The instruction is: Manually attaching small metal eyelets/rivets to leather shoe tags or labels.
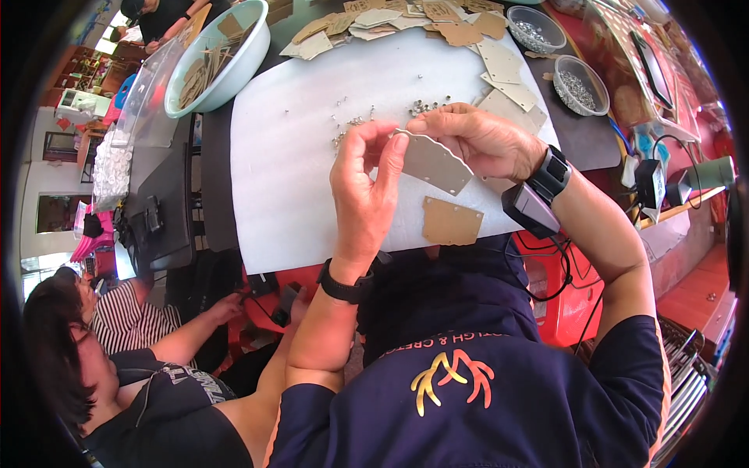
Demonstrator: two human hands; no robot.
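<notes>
Between my two hands, over the white sheet, is a thin grey cardboard piece (pixel 434 162) with a wavy upper edge and small holes near its rim. My left hand (pixel 367 183) pinches its left end, thumb in front. My right hand (pixel 485 142) is closed at its upper edge, thumb and forefinger meeting near the left thumb; whether a small metal part is between them is hidden. A tan cardboard piece (pixel 452 221) with holes lies flat below, near the sheet's front edge. Just beyond my hands lie loose small metal fasteners (pixel 425 106).
Cardboard pieces (pixel 390 22) are heaped along the far side, more (pixel 503 62) at the right. Two clear tubs (pixel 577 86) hold small metal parts. A pale blue basin (pixel 261 47) with cardboard strips stands far left. A person (pixel 156 390) sits at my left. Cables hang at the right.
</notes>
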